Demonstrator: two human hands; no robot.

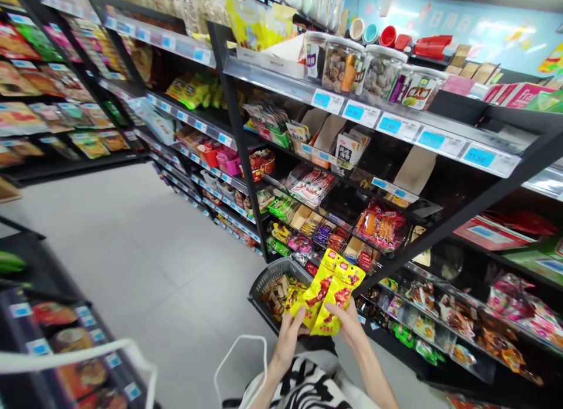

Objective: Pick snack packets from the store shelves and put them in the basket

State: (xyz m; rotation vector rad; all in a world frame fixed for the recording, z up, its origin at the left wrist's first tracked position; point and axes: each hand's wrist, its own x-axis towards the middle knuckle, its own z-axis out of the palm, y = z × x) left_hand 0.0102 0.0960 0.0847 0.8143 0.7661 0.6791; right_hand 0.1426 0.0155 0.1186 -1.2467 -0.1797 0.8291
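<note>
Two yellow snack packets (pixel 323 292), printed with red-brown food, are held side by side in front of my body. My left hand (pixel 288 337) grips the lower left packet edge, thumb on the front. My right hand (pixel 350 324) pinches the right packet (pixel 341 295) near its lower right edge. Just beyond and below them stands a grey plastic basket (pixel 259 273), partly hidden by the packets and my left hand. Inside the basket lie brownish packets (pixel 276 296) and more yellow packaging (pixel 294 295).
A black shelf rack runs along the right, filled with snack bags; clear jars (pixel 343 63) stand on its top tier. A slanted black post (pixel 422 242) crosses near my right hand. Grey tiled floor (pixel 176 262) stretches left, with a low display (pixel 57 338) at lower left.
</note>
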